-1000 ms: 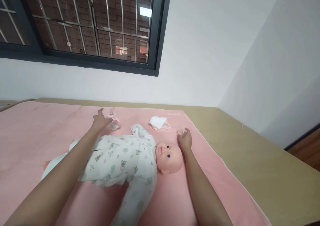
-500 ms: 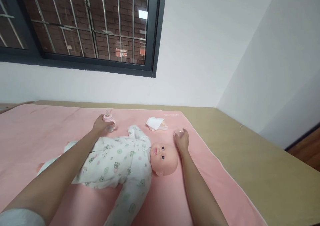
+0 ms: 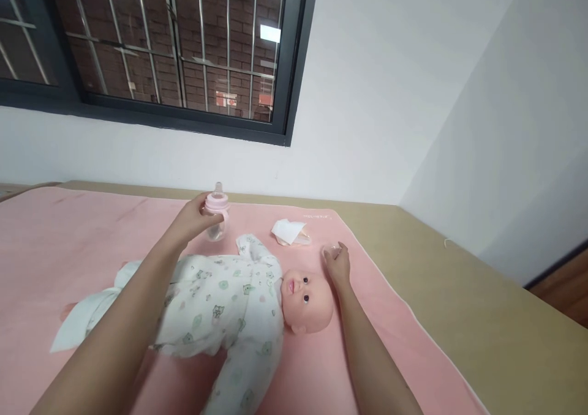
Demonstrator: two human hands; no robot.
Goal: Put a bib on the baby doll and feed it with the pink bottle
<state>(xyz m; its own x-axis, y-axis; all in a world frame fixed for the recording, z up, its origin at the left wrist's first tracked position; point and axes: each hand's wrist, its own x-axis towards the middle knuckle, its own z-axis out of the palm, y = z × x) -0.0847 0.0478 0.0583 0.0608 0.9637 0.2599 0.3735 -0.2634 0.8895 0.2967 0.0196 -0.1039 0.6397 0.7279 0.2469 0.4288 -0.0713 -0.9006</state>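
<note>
My left hand is closed round a baby bottle with a pink collar, a pink handle and a clear teat pointing up. It is upright, beyond the body of a baby doll. The doll lies on its back in a white printed outfit, its bald head toward the right. Past the head, my right hand grips a small clear cap-like piece, low at the pink mat. My fingers partly hide it, and I cannot tell whether it touches the mat.
A clear packet with white tissue lies between my hands, past the doll. The pink mat covers much of a wooden surface. White walls and a barred window stand behind.
My left hand has lifted the baby bottle and carried it a little to the right. My right hand stays about where it was with the clear piece. The view has shifted slightly.
</note>
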